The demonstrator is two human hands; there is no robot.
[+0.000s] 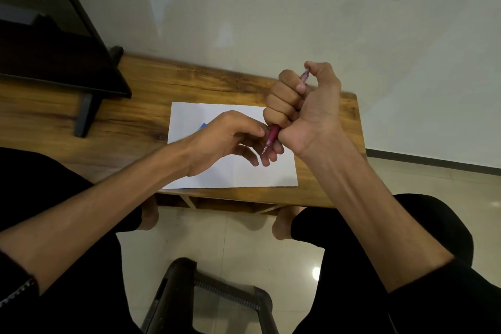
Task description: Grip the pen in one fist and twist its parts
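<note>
Two bare hands are seen above a wooden counter [130, 122] set against a pale wall [298, 8]. At the counter's left end a dark flat screen [54, 43] is propped on a black stand. Before the counter, pale glossy floor tiles [217, 241] are shown, with a dark chair frame [217, 295] between the person's black-clad legs and two bare feet under the counter's near edge. A white sheet of paper [244, 173] is laid flat on the counter, its near edge just at the counter's front; a small blue mark [203, 126] on it is largely hidden by the left hand, and no writing can be read.

The right hand [303, 108] is raised over the sheet's far right corner, its fingers curled tight round a red pen [273, 135], held almost upright with the tip down and the thumb laid on its top end. The left hand [227, 141] is held loosely open just beside the pen's tip, its fingers relaxed and gripping nothing, hovering over the paper.
</note>
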